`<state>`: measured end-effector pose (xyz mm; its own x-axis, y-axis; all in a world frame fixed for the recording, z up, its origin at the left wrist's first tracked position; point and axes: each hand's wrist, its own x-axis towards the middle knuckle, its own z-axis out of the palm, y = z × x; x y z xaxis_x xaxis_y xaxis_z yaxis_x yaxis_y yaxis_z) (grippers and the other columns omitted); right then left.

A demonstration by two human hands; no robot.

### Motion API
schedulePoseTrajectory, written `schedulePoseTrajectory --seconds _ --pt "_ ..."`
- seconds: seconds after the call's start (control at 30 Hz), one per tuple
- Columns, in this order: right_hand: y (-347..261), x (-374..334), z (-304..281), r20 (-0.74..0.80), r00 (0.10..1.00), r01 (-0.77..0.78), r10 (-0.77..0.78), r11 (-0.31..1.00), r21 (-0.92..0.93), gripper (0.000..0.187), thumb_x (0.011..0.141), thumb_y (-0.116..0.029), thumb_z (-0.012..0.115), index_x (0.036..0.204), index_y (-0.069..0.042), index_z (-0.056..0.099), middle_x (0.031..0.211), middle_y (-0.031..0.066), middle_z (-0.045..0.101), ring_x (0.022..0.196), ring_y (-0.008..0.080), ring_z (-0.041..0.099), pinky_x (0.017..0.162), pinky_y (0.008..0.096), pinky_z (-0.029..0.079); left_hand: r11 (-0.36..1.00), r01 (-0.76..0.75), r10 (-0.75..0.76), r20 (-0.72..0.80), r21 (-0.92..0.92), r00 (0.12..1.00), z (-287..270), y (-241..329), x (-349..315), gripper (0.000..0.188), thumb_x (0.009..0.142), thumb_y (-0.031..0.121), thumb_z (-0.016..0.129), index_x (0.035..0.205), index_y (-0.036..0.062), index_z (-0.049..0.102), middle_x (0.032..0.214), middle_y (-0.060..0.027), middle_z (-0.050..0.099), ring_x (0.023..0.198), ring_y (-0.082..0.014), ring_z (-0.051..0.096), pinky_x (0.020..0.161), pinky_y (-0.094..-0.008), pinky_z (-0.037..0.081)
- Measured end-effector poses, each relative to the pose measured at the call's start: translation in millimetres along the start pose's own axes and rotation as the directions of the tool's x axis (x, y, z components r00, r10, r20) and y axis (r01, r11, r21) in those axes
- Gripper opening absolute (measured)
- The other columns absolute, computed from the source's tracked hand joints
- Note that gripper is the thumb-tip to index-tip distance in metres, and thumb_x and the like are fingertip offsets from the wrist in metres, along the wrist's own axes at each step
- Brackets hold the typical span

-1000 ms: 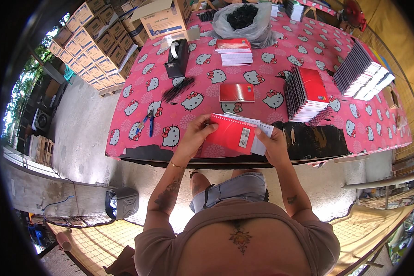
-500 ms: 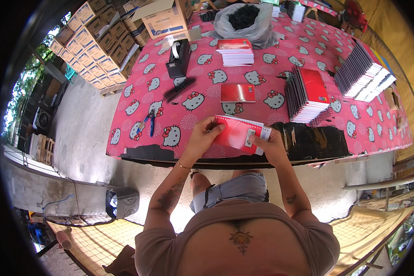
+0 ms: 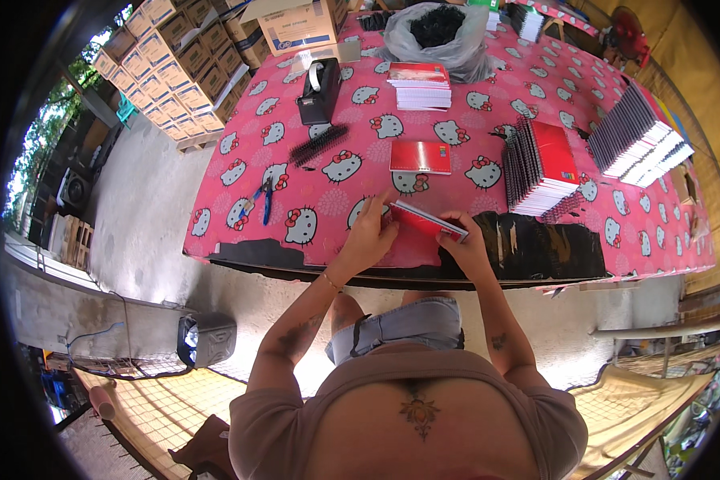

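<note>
My right hand (image 3: 466,242) grips a small red-covered notebook (image 3: 414,218) by its right end, thumb on the near side. The notebook is tipped up, so its thin white page edge shows along the top. Just off its left end is my left hand (image 3: 370,237), fingers stretched out and apart, holding nothing. Beyond the hands, a red notebook or cover with a row of holes along its lower edge (image 3: 420,158) lies flat on the pink patterned tablecloth (image 3: 344,204). To the right stands a stack of red notebooks with black spiral bindings (image 3: 540,172).
Blue-handled pliers (image 3: 266,202), black spiral coils (image 3: 318,146) and a black tape dispenser (image 3: 320,94) lie left. Farther back are a stack of red-covered pads (image 3: 419,88) and a plastic bag of black coils (image 3: 464,64). More spiral notebooks (image 3: 636,136) stand far right; cartons (image 3: 164,76) are piled far left.
The red notebook has turned from facing up to tipped on edge. My left hand has let go of it and spread its fingers; my right hand keeps its hold.
</note>
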<state>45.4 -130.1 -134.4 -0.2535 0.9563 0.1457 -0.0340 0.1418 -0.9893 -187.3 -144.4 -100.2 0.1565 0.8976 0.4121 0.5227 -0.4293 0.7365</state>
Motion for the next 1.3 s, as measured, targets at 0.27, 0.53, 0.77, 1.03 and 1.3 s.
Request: schedulePoseTrajectory --seconds 0.27,0.53,0.77,1.03,1.3 --pt "-8 1 -2 0.052 0.998 -0.035 0.038 0.998 -0.053 0.026 0.087 0.002 0.068 0.112 -0.001 0.062 0.1 0.0022 0.063 0.087 0.0066 0.058 0.077 0.0221 0.048 0.999 0.024 -0.028 0.13 0.027 0.991 -8 -7 1 0.027 0.085 0.006 0.068 0.11 -0.0004 0.059 0.083 -0.0133 0.058 0.068 -0.0236 0.059 0.063 -0.0341 0.049" --pt "-3 13 -19 -0.082 0.993 -0.081 0.084 0.996 0.03 0.047 0.089 -0.005 0.069 0.134 -0.004 0.054 0.119 0.011 0.063 0.111 0.0163 0.06 0.086 0.028 0.051 0.935 0.355 -0.332 -0.388 -0.013 0.86 -161 -120 62 0.014 0.088 0.009 0.065 0.097 -0.0014 0.067 0.08 -0.0125 0.07 0.069 -0.0169 0.064 0.063 -0.0352 0.05" --pt "4 118 -20 0.178 0.935 0.346 -0.308 0.675 -0.651 0.058 0.085 -0.026 0.072 0.138 -0.01 0.053 0.139 0.0183 0.052 0.13 0.0381 0.048 0.108 0.0467 0.04 0.28 0.842 -0.57 -0.626 0.46 0.532 -261 -226 24 0.035 0.079 0.022 0.066 0.106 -0.0004 0.07 0.11 -0.0203 0.071 0.098 -0.0345 0.07 0.079 -0.0434 0.056" --pt "26 192 -5 0.301 0.952 0.293 -0.054 0.449 -0.844 0.053 0.092 -0.047 0.056 0.137 -0.02 0.058 0.143 0.0087 0.052 0.135 0.0335 0.045 0.112 0.0525 0.031 0.358 0.554 -0.029 -0.584 0.752 0.811 -192 -150 33 0.043 0.084 0.022 0.068 0.122 0.0043 0.057 0.104 -0.0149 0.067 0.095 -0.0338 0.069 0.078 -0.0424 0.058" --pt "23 175 -2 0.31 0.951 0.248 -0.012 0.63 -0.736 0.04 0.1 -0.04 0.046 0.128 -0.02 0.066 0.137 0.0045 0.059 0.127 0.0309 0.054 0.109 0.0491 0.034 0.604 -0.387 0.322 0.23 0.697 0.918 6 -31 58 0.033 0.079 0.015 0.069 0.11 0.0045 0.065 0.099 -0.0084 0.065 0.093 -0.0264 0.063 0.074 -0.0355 0.056"
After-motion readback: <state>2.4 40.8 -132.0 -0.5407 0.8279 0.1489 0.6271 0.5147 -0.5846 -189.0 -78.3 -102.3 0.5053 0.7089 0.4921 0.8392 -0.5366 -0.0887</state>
